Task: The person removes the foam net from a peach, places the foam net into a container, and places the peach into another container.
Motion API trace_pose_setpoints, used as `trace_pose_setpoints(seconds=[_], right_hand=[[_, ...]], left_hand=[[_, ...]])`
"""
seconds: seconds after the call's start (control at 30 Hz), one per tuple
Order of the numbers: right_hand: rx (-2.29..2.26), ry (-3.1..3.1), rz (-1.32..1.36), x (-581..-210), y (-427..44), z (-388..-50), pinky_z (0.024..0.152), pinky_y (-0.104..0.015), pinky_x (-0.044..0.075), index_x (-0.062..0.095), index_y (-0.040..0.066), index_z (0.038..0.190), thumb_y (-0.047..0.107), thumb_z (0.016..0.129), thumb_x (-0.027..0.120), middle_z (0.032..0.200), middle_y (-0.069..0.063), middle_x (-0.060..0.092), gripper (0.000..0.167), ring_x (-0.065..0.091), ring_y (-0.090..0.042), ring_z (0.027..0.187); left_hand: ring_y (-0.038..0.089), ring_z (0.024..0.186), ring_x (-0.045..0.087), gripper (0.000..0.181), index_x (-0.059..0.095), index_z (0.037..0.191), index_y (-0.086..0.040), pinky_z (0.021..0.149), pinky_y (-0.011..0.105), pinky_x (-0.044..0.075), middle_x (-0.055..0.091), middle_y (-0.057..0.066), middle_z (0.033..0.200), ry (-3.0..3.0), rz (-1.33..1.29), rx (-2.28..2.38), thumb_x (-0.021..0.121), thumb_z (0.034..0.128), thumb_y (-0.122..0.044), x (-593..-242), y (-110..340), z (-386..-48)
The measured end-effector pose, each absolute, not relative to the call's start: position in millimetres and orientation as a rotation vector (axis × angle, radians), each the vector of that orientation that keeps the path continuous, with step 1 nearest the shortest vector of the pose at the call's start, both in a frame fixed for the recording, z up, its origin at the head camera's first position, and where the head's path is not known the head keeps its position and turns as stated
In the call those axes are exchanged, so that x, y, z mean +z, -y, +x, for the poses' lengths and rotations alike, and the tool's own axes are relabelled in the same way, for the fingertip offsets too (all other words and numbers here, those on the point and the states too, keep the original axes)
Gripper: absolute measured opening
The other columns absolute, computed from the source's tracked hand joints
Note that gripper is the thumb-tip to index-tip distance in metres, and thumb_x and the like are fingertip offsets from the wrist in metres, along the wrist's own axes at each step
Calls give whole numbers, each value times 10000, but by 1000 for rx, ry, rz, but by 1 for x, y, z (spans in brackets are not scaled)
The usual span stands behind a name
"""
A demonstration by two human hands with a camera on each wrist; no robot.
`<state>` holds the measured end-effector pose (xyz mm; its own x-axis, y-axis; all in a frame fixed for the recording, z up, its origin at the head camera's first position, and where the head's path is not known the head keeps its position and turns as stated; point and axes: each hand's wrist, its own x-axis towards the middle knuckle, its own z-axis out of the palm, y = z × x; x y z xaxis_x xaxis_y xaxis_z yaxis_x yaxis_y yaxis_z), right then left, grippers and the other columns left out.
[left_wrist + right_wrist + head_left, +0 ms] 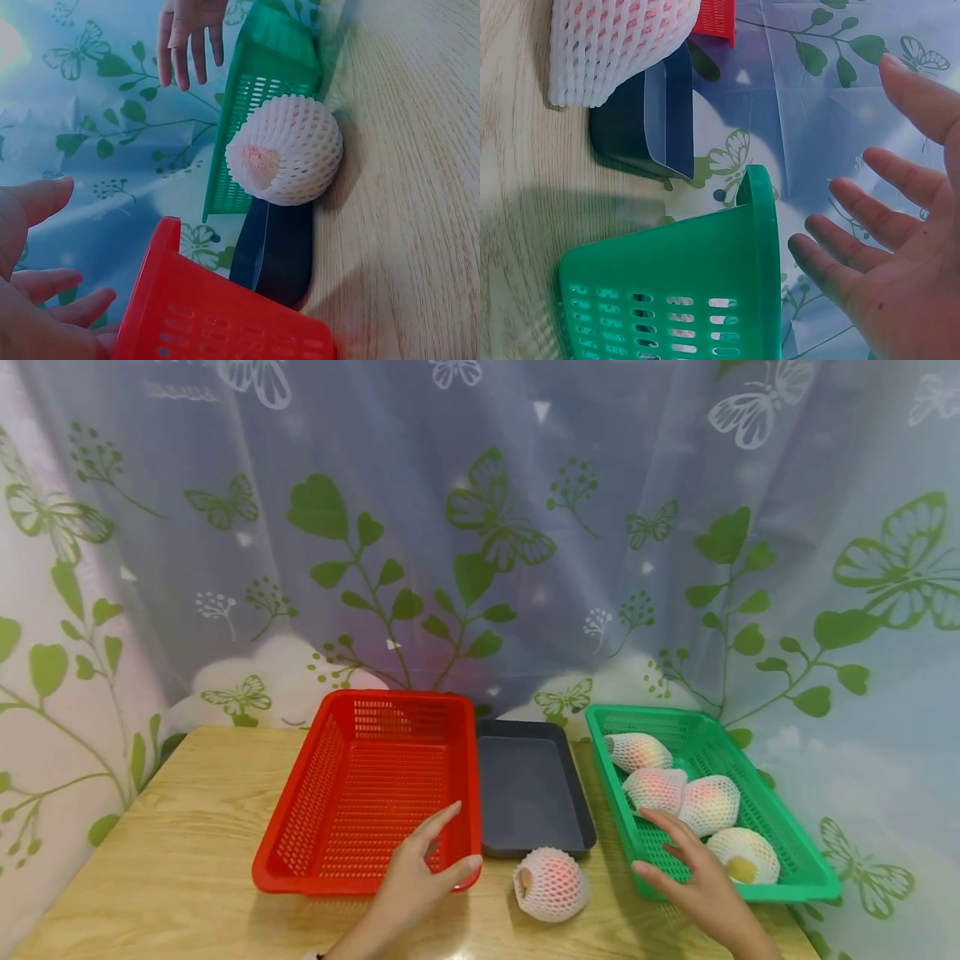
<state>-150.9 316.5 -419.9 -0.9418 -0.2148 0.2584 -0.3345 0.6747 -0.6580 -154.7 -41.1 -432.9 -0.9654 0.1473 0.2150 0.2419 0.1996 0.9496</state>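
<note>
My left hand hovers over the front right corner of the red basket, fingers extended and holding nothing. Above the near left side of the green basket is my right hand, its fingers spread and also holding nothing. Between the hands, a round fruit in a white and pink foam net sits on the table in front of the dark grey tray. Several more fruits in foam nets lie inside the green basket. The red basket has nothing in it.
The grey tray stands between the two baskets, close beside the red one. A wooden table carries everything. Behind it hangs a curtain printed with leaves and butterflies, near the baskets' far edges.
</note>
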Motion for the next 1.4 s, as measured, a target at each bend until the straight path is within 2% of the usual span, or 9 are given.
trace_pose_setpoints(seconds=[0.07, 0.1, 0.3, 0.4, 0.53, 0.77, 1.0, 1.2, 1.4], right_hand=[[1128, 2727, 464, -420, -315, -152, 929, -527, 473, 373, 226, 1459, 190, 925, 643, 1466, -126, 385, 599, 369, 30, 1275], [1131, 2726, 464, -420, -315, -152, 929, -519, 475, 375, 231, 1456, 192, 925, 643, 1465, -116, 388, 596, 350, 78, 1257], [1137, 2698, 490, -422, -308, -153, 909, -520, 486, 406, 169, 1442, 194, 902, 672, 1440, -119, 415, 603, 399, -11, 1250], [1151, 2696, 501, -424, -302, -155, 906, -512, 491, 414, 142, 1439, 193, 892, 684, 1434, -136, 417, 612, 375, 52, 1232], [1177, 2677, 548, -428, -294, -157, 904, -504, 494, 420, 163, 1434, 182, 881, 695, 1437, -155, 415, 618, 330, 119, 1229], [1207, 2665, 602, -433, -283, -161, 900, -522, 493, 440, 182, 1418, 201, 869, 710, 1422, -133, 446, 612, 377, 8, 1265], [1171, 2650, 662, -441, -274, -162, 887, -435, 516, 466, 181, 1402, 158, 827, 749, 1402, -120, 477, 641, 417, -48, 1267], [1185, 2664, 683, -452, -269, -163, 887, -485, 509, 483, 205, 1390, 208, 815, 759, 1394, -88, 495, 638, 441, -107, 1261], [1225, 2658, 740, -463, -265, -163, 868, -491, 515, 483, 161, 1389, 217, 830, 742, 1375, -119, 504, 618, 461, -113, 1232]], left_hand=[[372, 1341, 382, 664, 497, 1391, -94, 1054, 536, 359, 459, 136, 1440, 2388, -383, -1881, 774, 813, -268, -433, 41, -155], [378, 1341, 380, 666, 494, 1394, -95, 1052, 546, 357, 456, 138, 1442, 2394, -382, -1875, 773, 815, -271, -433, 41, -155], [380, 1348, 370, 684, 474, 1411, -107, 1051, 557, 353, 437, 144, 1454, 2425, -417, -1856, 756, 826, -322, -436, 36, -157], [388, 1340, 379, 694, 458, 1419, -94, 1043, 555, 366, 430, 157, 1456, 2442, -463, -1840, 744, 835, -337, -437, 32, -158], [393, 1334, 385, 691, 448, 1424, -86, 1037, 560, 372, 427, 164, 1456, 2451, -528, -1822, 731, 846, -337, -438, 25, -158], [392, 1339, 377, 682, 445, 1425, -75, 1049, 587, 343, 434, 154, 1453, 2451, -625, -1801, 724, 855, -322, -435, 10, -158], [342, 1334, 400, 691, 455, 1425, -103, 1056, 567, 347, 446, 121, 1448, 2455, -656, -1788, 755, 818, -242, -433, -6, -158], [337, 1311, 425, 668, 469, 1414, -89, 1034, 546, 383, 459, 115, 1437, 2487, -696, -1748, 734, 804, -149, -437, -20, -156], [347, 1269, 466, 705, 483, 1405, -87, 1020, 515, 411, 477, 116, 1420, 2566, -690, -1702, 776, 766, -150, -448, -30, -153]])
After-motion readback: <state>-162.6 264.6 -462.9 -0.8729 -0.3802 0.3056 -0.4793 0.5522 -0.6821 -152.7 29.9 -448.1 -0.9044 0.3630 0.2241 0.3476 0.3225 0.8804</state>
